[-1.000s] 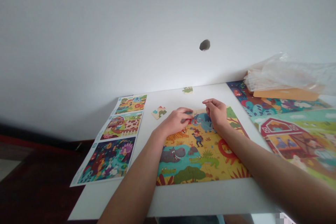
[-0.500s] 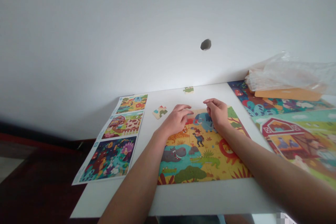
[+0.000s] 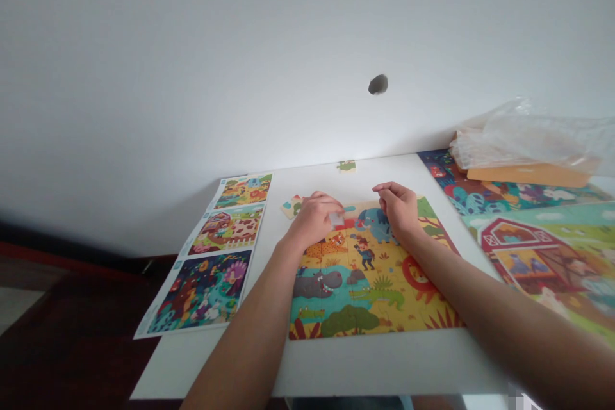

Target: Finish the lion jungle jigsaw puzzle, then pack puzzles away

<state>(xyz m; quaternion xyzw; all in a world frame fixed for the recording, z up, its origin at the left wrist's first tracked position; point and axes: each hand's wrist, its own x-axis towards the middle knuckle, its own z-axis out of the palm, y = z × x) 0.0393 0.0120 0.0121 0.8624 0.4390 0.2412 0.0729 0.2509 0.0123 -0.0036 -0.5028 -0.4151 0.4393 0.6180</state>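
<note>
Pale cardboard jigsaw piece (image 3: pixel 337 220) sat pinched between the fingers of the left hand (image 3: pixel 314 221), at the top edge of the safari jigsaw (image 3: pixel 369 288) on the white table (image 3: pixel 365 365). The right hand (image 3: pixel 398 208) rested apart, empty; a heavy wrist could have shifted neighbouring pieces.

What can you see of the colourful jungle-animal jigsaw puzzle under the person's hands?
The colourful jungle-animal jigsaw puzzle lies flat on the white table, its interlocking pieces joined with thin seams, its surface matte and card-like. It shows a grey hippo in blue water, a green crocodile, an orange lion, a blue elephant, a leopard and a hatted explorer on yellow ground. The left hand covers its upper left part; the right hand rests on its upper edge beside the elephant.
</note>
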